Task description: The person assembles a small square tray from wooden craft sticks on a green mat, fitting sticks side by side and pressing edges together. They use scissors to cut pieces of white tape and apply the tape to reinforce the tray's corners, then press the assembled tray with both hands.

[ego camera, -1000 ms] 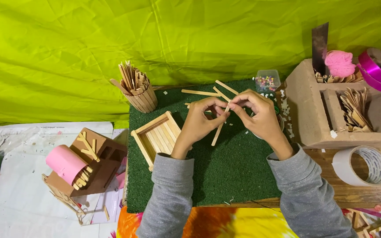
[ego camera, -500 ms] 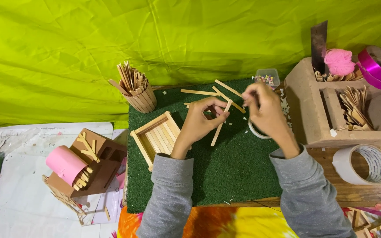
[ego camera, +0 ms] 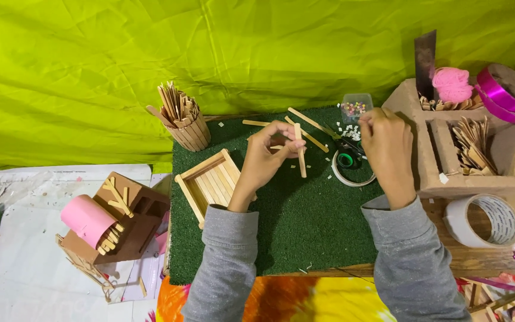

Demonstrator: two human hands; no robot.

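1. While the left hand (ego camera: 272,146) pinches a wooden craft stick (ego camera: 300,150) upright over the green mat (ego camera: 305,220), the right hand (ego camera: 385,140) hovers by the small bead box (ego camera: 356,109), fingers curled; what they hold, I cannot tell.
2. Seems a stick-joining step; the next move calls for a steady grip.

Home craft corner: wooden sticks (ego camera: 177,104), tape roll (ego camera: 484,220), ribbon (ego camera: 505,95).

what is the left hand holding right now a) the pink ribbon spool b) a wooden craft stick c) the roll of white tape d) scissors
b: the left hand pinches a wooden craft stick above the green mat, while the white tape roll lies untouched at the right.
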